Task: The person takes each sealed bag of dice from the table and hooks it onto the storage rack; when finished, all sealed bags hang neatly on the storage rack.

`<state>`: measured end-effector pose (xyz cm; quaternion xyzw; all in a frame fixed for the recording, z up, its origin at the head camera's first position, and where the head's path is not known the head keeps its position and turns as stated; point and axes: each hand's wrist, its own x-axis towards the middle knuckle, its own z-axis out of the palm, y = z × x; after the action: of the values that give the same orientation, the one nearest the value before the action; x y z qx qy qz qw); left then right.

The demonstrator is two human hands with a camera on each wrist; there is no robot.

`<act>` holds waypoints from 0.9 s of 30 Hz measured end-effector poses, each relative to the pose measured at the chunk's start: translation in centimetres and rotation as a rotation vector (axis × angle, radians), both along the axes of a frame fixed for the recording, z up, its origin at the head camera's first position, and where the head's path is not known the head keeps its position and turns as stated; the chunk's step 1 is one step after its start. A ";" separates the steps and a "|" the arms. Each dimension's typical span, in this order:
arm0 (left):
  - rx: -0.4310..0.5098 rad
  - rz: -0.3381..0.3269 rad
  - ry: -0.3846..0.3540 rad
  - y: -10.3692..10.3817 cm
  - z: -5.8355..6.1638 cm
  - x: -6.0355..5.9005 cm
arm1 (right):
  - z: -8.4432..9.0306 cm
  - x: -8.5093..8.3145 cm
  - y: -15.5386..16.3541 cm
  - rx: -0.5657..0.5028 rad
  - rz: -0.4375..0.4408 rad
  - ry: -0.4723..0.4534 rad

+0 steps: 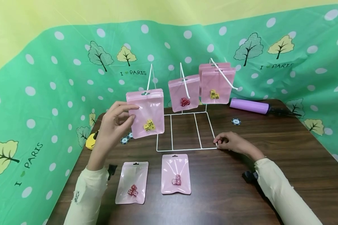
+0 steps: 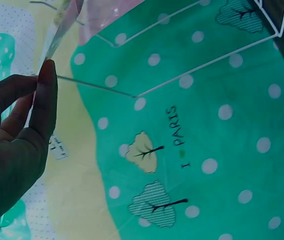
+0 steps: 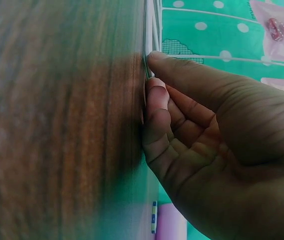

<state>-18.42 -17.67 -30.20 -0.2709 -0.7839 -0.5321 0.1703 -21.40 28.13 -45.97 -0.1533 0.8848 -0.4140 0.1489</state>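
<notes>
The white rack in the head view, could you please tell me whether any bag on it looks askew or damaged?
The middle bag hangs slightly askew, its left side lower than its right; no bag on the rack shows visible damage.

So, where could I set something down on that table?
Bare table shows between the right flat bag and the black device by the right sleeve, and right of that sleeve, nearer than the purple tube. It's crowded around the white rack, its hanging bags and the left hand.

Left hand (image 1: 114, 121) raised, thumb and fingers pinching, right hand (image 1: 233, 142) lower, thumb and bent fingers pinching
</notes>
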 end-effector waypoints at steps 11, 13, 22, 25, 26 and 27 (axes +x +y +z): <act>-0.047 0.155 -0.052 1.5 -1.1 -5.2 | 0.0 0.1 0.1 -0.005 -0.004 0.002; -0.053 0.176 -0.055 1.9 -1.0 -6.4 | 0.0 0.1 0.1 -0.008 -0.002 0.004; -0.055 0.189 -0.120 2.7 -0.8 -10.7 | -0.1 0.3 0.0 -0.017 0.010 0.026; -0.043 0.183 -0.161 2.9 -0.8 -11.7 | 0.0 0.4 0.1 -0.019 0.010 0.026; -0.040 0.182 -0.172 2.9 -0.8 -11.9 | 0.0 0.4 0.1 -0.018 0.007 0.027; -0.034 0.180 -0.185 3.0 -0.8 -12.2 | 0.0 0.3 0.1 -0.016 0.003 0.027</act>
<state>-30.58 -14.69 -31.04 -0.1520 -0.8264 -0.5240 0.1395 -21.06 28.27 -45.96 -0.1612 0.8833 -0.4187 0.1361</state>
